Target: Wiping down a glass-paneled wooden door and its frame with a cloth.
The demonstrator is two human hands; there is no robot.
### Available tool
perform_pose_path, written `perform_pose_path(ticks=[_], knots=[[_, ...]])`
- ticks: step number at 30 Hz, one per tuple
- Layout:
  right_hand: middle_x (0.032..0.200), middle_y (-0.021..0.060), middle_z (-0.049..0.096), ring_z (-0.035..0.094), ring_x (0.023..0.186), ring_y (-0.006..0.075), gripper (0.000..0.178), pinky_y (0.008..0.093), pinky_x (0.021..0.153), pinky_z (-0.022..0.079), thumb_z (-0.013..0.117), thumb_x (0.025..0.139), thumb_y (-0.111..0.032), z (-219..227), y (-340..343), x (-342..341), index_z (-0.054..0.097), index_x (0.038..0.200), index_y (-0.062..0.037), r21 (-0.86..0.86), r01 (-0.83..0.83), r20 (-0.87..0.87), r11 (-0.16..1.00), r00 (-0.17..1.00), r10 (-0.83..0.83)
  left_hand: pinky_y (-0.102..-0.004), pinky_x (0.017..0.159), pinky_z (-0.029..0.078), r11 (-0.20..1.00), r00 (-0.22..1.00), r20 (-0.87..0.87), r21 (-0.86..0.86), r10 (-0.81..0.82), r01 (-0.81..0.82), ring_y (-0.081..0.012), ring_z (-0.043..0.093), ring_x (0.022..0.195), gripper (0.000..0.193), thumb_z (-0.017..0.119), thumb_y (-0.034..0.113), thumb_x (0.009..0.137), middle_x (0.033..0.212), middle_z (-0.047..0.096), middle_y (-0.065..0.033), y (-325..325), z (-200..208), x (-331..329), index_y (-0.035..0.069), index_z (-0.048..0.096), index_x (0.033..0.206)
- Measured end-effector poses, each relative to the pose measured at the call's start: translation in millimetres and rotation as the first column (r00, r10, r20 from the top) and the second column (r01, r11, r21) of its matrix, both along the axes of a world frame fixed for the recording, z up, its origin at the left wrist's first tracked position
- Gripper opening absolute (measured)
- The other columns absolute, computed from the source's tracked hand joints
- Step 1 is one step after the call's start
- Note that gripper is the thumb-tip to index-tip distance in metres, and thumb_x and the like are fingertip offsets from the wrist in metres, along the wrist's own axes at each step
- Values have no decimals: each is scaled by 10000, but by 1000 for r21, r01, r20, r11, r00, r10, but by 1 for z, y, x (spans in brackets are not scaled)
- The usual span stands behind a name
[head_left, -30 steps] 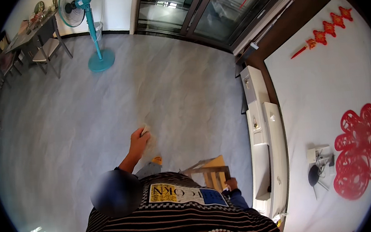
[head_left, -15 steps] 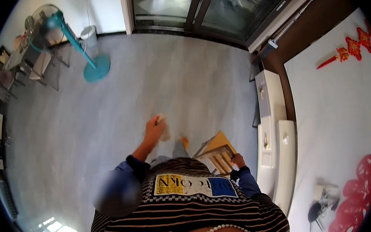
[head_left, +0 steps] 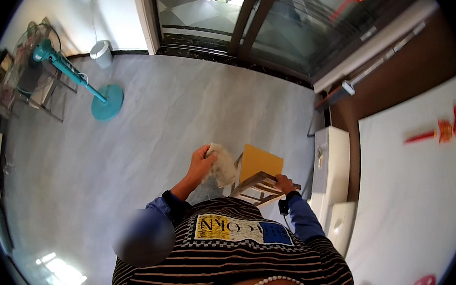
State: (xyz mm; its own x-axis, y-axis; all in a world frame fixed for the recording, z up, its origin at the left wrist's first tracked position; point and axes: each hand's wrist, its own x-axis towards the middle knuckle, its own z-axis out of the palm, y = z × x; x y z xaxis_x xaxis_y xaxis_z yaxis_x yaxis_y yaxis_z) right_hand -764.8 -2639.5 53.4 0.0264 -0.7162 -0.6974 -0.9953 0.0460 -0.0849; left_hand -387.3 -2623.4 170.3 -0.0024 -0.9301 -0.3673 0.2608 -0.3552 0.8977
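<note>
A pale, crumpled cloth (head_left: pixel 222 165) hangs from my left hand (head_left: pixel 200 166), its fingers closed on the upper edge. Just right of the cloth stands a wooden chair with a yellow seat (head_left: pixel 261 162) and a slatted backrest (head_left: pixel 263 181) on the side nearer me. My right hand (head_left: pixel 284 183) grips the backrest's top rail towards its right end. The cloth hangs close to the seat's left side; whether they touch I cannot tell. The chair's lower legs are mostly hidden.
A teal standing fan (head_left: pixel 108 102) is at the far left, near a small bucket (head_left: pixel 101 55) by the wall. Sliding glass doors (head_left: pixel 202 16) close off the far side. A cream drawer cabinet (head_left: pixel 328 161) runs along the right, close to the chair.
My left hand has carried the cloth rightward, nearer the chair. The chair has turned and moved in my right hand's grip, so more of its yellow seat shows. The head view has shifted.
</note>
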Motion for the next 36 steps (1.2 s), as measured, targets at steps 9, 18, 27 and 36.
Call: perform_pose_path(ticks=[9,18,27,36], knots=[[1085,119,642,583,1060,321,298,576,867,399,576,780,-213,-77,-250,-33,630,1063,-137,-136,-202,3,970,979,204,-229,681,443,979,967,159,22,199,-205,-75,543,794,328,552,82,834,936,599,-11,-147,-6,-37,14,566,1155],[1085,122,641,592,1049,326,247,576,899,399,545,819,-200,-162,-407,-12,641,1026,-106,-158,-258,-13,953,966,260,-241,701,458,865,841,362,152,402,-479,-84,559,817,357,561,94,841,951,608,-21,-203,21,-49,23,554,1190],[1116,199,624,583,1052,368,368,447,920,450,619,772,-282,-268,-390,-40,663,1040,-34,185,-450,43,873,892,451,-279,778,474,762,753,408,183,516,-621,-113,573,873,330,570,95,847,947,618,-32,-197,-3,-91,14,559,1167],[1060,203,643,593,1019,382,376,446,873,474,617,765,-291,-280,-384,-22,667,1018,-18,234,-526,156,818,851,502,-285,741,479,687,708,435,239,557,-687,-108,575,829,334,582,128,840,922,632,-42,-188,-2,-72,4,580,1150]])
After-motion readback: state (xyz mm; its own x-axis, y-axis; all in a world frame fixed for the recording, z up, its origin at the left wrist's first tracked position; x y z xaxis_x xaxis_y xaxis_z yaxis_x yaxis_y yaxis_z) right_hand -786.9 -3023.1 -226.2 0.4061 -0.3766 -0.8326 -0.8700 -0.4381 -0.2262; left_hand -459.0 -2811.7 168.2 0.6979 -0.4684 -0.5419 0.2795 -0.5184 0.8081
